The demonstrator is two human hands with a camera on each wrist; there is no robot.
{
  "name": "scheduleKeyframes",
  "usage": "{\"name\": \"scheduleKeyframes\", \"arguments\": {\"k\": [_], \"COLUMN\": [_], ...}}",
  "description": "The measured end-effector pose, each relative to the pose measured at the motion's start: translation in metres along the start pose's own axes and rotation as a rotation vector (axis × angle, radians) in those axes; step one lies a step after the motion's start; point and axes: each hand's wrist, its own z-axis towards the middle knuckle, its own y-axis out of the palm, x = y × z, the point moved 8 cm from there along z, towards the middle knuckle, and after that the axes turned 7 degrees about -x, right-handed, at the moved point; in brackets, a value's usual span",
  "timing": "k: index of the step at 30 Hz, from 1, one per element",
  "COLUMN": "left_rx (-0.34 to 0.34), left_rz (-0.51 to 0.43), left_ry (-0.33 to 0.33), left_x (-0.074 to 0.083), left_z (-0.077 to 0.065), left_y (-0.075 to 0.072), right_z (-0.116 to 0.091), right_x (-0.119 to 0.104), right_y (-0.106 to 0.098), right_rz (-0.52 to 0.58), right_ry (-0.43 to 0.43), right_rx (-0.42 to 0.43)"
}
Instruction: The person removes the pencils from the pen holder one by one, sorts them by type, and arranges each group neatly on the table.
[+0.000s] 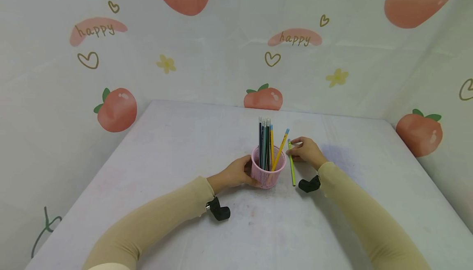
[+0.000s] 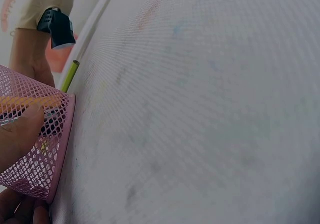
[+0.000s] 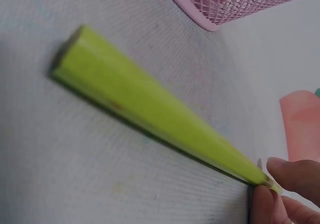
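My left hand (image 1: pixel 236 172) holds the side of a pink mesh pencil cup (image 1: pixel 269 179) that stands upright on the table. In the left wrist view the thumb presses on the mesh wall of the cup (image 2: pixel 62 149), and other fingers show behind its base. Several dark pencils (image 1: pixel 264 143) and yellow pencils (image 1: pixel 281 149) stand in the cup. Just right of it, my right hand (image 1: pixel 306 151) pinches a yellow-green pencil (image 1: pixel 291 165) near its far end. In the right wrist view this pencil (image 3: pixel 150 102) lies along the tabletop, its blunt near end toward the camera.
A white cloth covers the table (image 1: pixel 177 138), with faint stains around the cup. Behind it hangs a white backdrop (image 1: pixel 221 56) printed with peaches, hearts and flowers. Black wrist cameras (image 1: pixel 309 184) sit below both sleeves.
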Motion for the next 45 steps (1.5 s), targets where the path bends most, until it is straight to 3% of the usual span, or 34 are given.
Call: {"name": "scheduleKeyframes", "arguments": {"k": [10,14,22,26,30,34,45], "left_rx": [0.001,-0.002,-0.004,-0.007,-0.008,-0.006,-0.006], "left_rz": [0.007,0.005,0.010,0.008,0.006,-0.001,-0.002], "left_ry": [-0.001,0.004,0.023,0.037,0.035,0.035,0.031], "left_x": [-0.001,-0.001,0.001,0.003,0.003,0.004,0.002], "left_z": [0.001,0.001,0.000,0.001,0.001,0.000,-0.001], "left_y": [0.000,-0.001,-0.002,0.000,0.000,0.000,0.001], "right_z": [-0.005,-0.011,-0.037,-0.054,-0.070,-0.084,-0.092], "right_x": [-0.002,-0.010,-0.047,-0.063,-0.076,-0.088,-0.085], "right_y": [-0.007,-0.016,-0.038,-0.045,-0.048,-0.043,-0.019], "right_rz": [0.046,0.081,0.181,0.287,0.408,0.455,0.389], "right_ry": [0.013,-0.024,-0.243,-0.349,-0.452,-0.560,-0.630], "right_rx": [0.006,0.017,0.039,0.047,0.032,0.017,0.023]}}
